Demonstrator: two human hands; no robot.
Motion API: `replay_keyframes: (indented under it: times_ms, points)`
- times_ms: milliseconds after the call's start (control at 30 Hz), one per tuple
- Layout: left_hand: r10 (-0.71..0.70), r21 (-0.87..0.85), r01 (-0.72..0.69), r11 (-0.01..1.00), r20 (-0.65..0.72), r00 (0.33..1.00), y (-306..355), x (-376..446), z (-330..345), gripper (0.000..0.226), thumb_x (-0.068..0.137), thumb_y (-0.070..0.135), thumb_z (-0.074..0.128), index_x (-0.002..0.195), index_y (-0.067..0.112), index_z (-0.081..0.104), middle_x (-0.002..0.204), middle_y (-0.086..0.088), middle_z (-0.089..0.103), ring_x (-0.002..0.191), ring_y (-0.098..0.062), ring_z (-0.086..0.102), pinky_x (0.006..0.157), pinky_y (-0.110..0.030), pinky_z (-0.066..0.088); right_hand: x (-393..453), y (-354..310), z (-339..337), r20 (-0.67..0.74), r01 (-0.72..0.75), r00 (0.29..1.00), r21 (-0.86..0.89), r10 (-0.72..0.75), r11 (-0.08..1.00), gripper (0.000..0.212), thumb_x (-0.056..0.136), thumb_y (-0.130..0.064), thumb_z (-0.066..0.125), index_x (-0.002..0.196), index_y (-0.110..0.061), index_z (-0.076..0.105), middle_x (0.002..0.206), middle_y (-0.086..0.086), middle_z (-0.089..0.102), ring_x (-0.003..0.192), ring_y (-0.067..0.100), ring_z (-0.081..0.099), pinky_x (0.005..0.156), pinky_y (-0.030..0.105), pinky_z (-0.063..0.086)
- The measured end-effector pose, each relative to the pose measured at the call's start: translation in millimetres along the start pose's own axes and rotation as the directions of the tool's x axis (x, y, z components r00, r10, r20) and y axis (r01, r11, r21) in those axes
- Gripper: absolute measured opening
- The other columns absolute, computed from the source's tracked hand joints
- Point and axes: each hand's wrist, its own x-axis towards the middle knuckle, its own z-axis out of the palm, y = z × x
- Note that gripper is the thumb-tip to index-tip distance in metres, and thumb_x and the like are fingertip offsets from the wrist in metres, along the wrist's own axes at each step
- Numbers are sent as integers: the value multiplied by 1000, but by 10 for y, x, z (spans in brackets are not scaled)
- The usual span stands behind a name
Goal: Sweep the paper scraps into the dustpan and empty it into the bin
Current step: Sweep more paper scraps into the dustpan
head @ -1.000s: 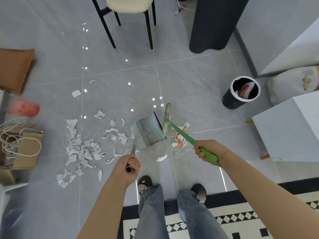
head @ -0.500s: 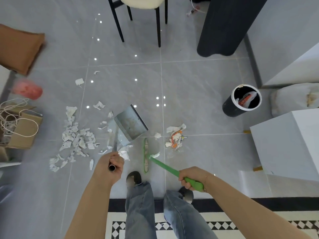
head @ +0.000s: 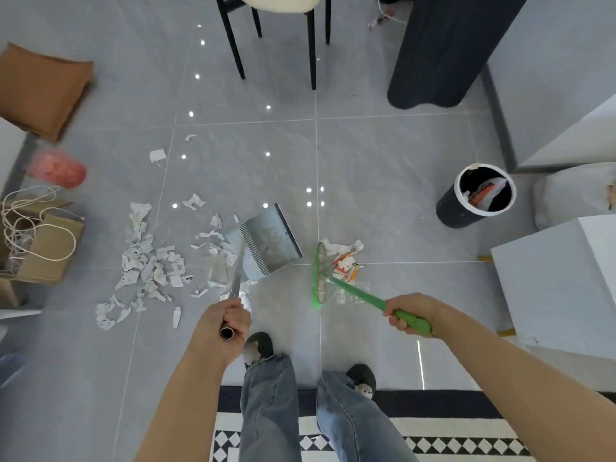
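Sweeping underway: left hand (head: pixel 226 323) grips the grey metal long-handled dustpan (head: pixel 266 243); right hand (head: pixel 408 311) holds the green broom (head: pixel 320 278) beside torn white paper scraps (head: pixel 345 261); next, brush them panward; round black bin (head: pixel 480 196) waits near

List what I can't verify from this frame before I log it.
- Dustpan: whether any scraps lie inside; head view too distant, only specks show.
- Bin: how full; its rim hides the depth.
- Small pile beside the broom: the broom head covers part of it.
- Red bag: blurred, contents unreadable.
- Chair: cut off by the top edge.
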Motion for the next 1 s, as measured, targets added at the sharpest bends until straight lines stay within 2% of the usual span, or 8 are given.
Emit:
replay_keyframes:
  times_ms: [133,333,467,567,667,767,933,1000]
  points:
    - [-15,34,15,999,-23,1000,-74,44,-20,29,97,9,38,69,17,35,35,6,33,22,-2,32,23,-10,28,-63,-220,-146,23,-12,1000,73,10,997,15,91,-3,46,78,-8,45,42,0,47,24,5,39,25,10,30]
    - [-77,53,79,995,-35,996,-61,220,6,25,95,5,39,73,16,37,36,4,34,23,-4,33,25,-10,32,-245,-296,-358,87,0,996,265,-23,964,14,93,-7,48,80,-10,44,45,-1,46,26,4,38,23,9,29]
    - [-120,60,124,990,-64,991,35,386,69,22,95,3,37,76,14,39,37,2,33,22,-5,34,25,-9,33,-289,-388,-306,23,116,992,263,-126,958,16,91,-4,49,105,-9,56,52,0,47,29,4,39,26,11,31]
    - [-157,5,158,987,-62,986,199,541,136,25,90,-1,39,71,14,37,36,0,34,22,-6,36,26,-10,36,-230,-510,-263,-121,198,976,154,-180,968,44,87,-4,54,130,-11,54,61,3,50,32,5,41,30,13,33]
    - [-154,-37,152,988,-69,986,346,647,223,26,69,-8,42,69,18,44,35,0,33,23,-9,36,26,-11,35,-135,-623,-268,-268,239,937,15,-226,971,55,84,0,59,137,-13,50,65,8,52,40,11,44,33,16,36]
    - [-176,-29,174,984,-74,982,477,698,221,56,62,-17,50,103,22,44,36,1,32,24,-8,35,28,-9,34,23,-703,-283,-349,233,901,-114,-258,966,60,82,4,60,139,-10,47,65,12,52,48,18,43,40,22,41]
    - [-230,67,236,969,-89,969,652,668,167,21,80,-8,38,81,9,51,41,-4,38,22,-7,35,27,-9,32,356,-843,-200,-428,71,857,-456,-288,887,62,81,0,58,141,-15,46,64,8,54,51,19,48,51,25,43]
    - [-236,58,243,968,-106,966,689,725,172,22,93,-2,33,93,14,49,42,-4,38,22,-8,34,26,-10,32,504,-867,-70,-438,-18,857,-552,-272,834,56,82,-3,55,137,-14,50,69,5,53,57,20,52,55,26,45]
